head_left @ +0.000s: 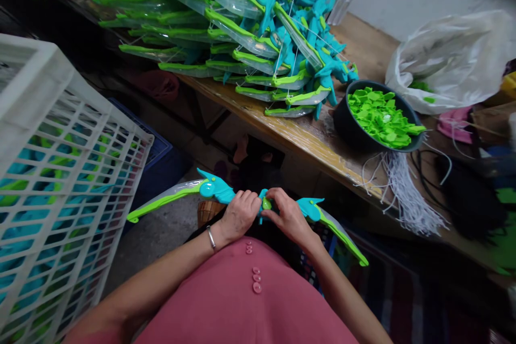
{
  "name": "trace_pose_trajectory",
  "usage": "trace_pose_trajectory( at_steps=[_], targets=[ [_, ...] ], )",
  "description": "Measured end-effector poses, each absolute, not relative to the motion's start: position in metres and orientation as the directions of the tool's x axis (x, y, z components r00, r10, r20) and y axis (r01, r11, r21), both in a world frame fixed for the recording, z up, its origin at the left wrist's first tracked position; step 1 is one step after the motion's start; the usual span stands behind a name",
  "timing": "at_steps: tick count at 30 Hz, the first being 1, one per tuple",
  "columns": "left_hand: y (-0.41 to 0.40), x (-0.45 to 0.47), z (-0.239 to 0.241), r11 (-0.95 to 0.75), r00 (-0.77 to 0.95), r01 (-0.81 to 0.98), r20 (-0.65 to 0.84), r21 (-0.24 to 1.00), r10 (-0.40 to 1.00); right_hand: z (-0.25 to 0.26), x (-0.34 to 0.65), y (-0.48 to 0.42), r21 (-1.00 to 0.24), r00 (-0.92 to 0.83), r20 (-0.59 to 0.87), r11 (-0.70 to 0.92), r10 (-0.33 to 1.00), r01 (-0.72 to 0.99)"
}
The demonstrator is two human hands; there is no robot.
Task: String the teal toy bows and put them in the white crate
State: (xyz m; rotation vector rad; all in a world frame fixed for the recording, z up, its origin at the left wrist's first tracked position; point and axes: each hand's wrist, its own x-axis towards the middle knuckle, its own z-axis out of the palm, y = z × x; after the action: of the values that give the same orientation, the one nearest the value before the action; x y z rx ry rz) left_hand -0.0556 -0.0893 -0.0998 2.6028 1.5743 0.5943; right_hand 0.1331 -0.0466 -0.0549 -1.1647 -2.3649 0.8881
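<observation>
I hold a toy bow (209, 189) of teal and lime-green plastic across my lap. My left hand (238, 213) is closed round its teal middle grip. My right hand (287, 215) pinches a small green piece (266, 203) against the centre of the bow. The bow's left limb (161, 201) reaches toward the white crate and its right limb (342, 236) slants down to the right. A silver bangle (210, 237) sits on my left wrist.
A heap of finished teal and green bows (226, 27) lies on the wooden bench (306, 140). A dark bowl (342, 123) holds green pieces (379, 115). White strings (403, 193) hang off the bench edge. A white lattice crate (60, 172) stands at left, a plastic bag (451, 59) at right.
</observation>
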Motion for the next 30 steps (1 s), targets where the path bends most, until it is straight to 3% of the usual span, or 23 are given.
trace_pose_trajectory(
  at_steps=[17,30],
  targets=[
    [-0.090,-0.056,-0.100,-0.482,0.415,0.846,0.285,0.227,0.864,-0.074,0.136,-0.050,-0.626,-0.586,0.257,0.594,0.769,0.505],
    [-0.089,-0.058,-0.099,-0.485,0.429,0.839,0.247,0.248,0.869,-0.071,0.134,-0.057,-0.528,-0.592,0.254,0.622,0.765,0.578]
  ],
)
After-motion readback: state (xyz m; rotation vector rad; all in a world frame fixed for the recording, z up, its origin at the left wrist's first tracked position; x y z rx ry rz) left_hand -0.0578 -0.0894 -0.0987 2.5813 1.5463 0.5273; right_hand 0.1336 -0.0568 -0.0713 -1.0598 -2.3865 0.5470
